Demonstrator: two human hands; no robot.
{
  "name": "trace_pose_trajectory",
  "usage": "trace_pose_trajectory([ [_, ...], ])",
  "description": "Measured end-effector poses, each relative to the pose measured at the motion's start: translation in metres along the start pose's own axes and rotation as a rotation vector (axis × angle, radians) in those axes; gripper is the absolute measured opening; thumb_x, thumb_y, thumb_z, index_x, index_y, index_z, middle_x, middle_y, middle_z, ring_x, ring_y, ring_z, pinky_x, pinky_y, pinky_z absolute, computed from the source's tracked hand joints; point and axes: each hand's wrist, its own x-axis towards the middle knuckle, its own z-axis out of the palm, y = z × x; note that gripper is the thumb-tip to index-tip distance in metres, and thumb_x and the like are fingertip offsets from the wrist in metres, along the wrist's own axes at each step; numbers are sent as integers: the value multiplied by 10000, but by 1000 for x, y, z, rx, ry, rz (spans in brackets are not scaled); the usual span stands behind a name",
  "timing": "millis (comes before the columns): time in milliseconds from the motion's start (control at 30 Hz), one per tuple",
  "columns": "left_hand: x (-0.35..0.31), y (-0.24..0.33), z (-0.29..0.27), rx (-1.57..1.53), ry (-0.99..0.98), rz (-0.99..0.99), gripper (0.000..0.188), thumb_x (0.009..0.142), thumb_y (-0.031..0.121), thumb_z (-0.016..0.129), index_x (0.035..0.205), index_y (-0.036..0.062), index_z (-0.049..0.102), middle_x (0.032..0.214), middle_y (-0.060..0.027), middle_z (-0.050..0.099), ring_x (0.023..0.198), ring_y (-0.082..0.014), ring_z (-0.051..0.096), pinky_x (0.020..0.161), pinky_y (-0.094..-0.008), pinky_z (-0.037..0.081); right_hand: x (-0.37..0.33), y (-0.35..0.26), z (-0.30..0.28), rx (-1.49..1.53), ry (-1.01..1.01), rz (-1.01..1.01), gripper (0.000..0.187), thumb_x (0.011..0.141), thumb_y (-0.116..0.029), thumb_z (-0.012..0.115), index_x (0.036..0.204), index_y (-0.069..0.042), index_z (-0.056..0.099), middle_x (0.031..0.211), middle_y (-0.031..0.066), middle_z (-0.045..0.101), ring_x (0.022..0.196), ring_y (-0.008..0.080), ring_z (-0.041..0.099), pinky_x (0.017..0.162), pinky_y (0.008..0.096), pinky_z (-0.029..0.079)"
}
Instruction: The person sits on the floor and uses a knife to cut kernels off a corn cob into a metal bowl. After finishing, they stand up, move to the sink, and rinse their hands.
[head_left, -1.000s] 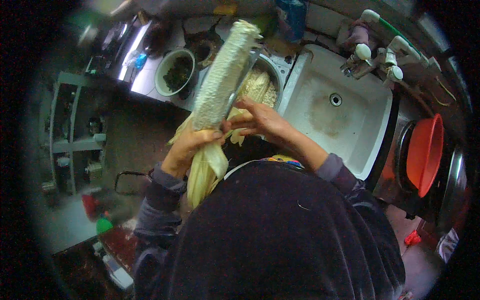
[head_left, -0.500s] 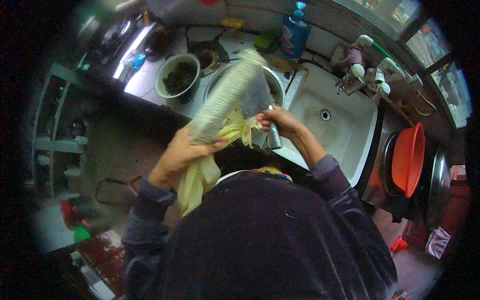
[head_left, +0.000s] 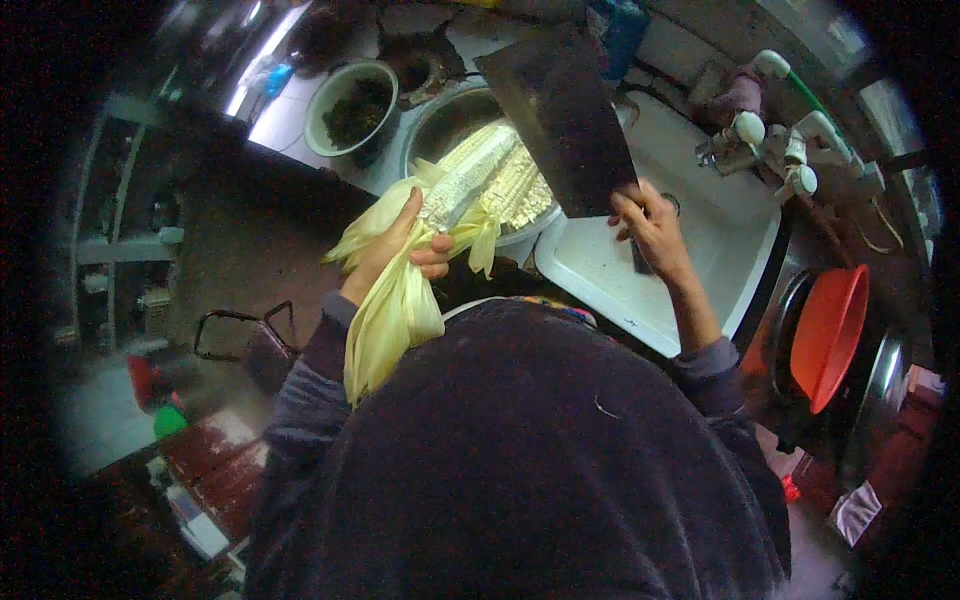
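Note:
My left hand (head_left: 405, 245) is closed round the husk end of a corn cob (head_left: 462, 185). The cob slants away over a metal basin (head_left: 412, 150), and its upper face looks pale and cut down. Long yellow-green husk leaves (head_left: 392, 335) hang below my fingers. Other ears of corn (head_left: 512, 188) with husks attached lie in the basin, beside loose pale kernels (head_left: 540, 207). To the right, my right hand (head_left: 650, 225) grips a cleaver (head_left: 565, 120) by its handle. Its broad dark blade is raised above the basin's right side, apart from the cob, hiding part of the rim.
A white sink (head_left: 690, 225) adjoins the basin on the right, under taps (head_left: 750, 130). A bowl of dark greens (head_left: 350, 108) stands to the left on the counter. Behind the blade is a blue bottle (head_left: 618, 35). An orange basin (head_left: 830, 340) leans at far right.
The cleaver has moved right and up, away from the cob, and its blade has turned. The cob has lowered toward the basin, exposing the other ears and kernels.

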Motion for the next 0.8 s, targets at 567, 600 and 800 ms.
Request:
trace_pose_trajectory([
  [567,39,-6,-36,207,436,55,392,893,459,301,971,94,420,614,-52,468,394,-75,355,401,-215,307,57,-3,61,79,-255,182,261,755,-225,637,889,-5,596,722,51,636,485,71,501,440,234,405],
  [600,39,-5,-36,198,433,59,401,893,463,295,971,91,424,610,-49,467,390,-74,350,398,-217,303,57,-8,68,120,-241,136,254,758,-213,633,892,-1,591,729,63,640,522,86,534,468,239,422],
  [800,40,-2,-37,-175,108,146,480,881,485,301,986,47,467,615,-47,465,419,-79,319,415,-217,252,58,-14,76,-419,-47,-570,322,696,-11,583,1003,-106,575,994,96,593,854,270,595,658,302,496],
])
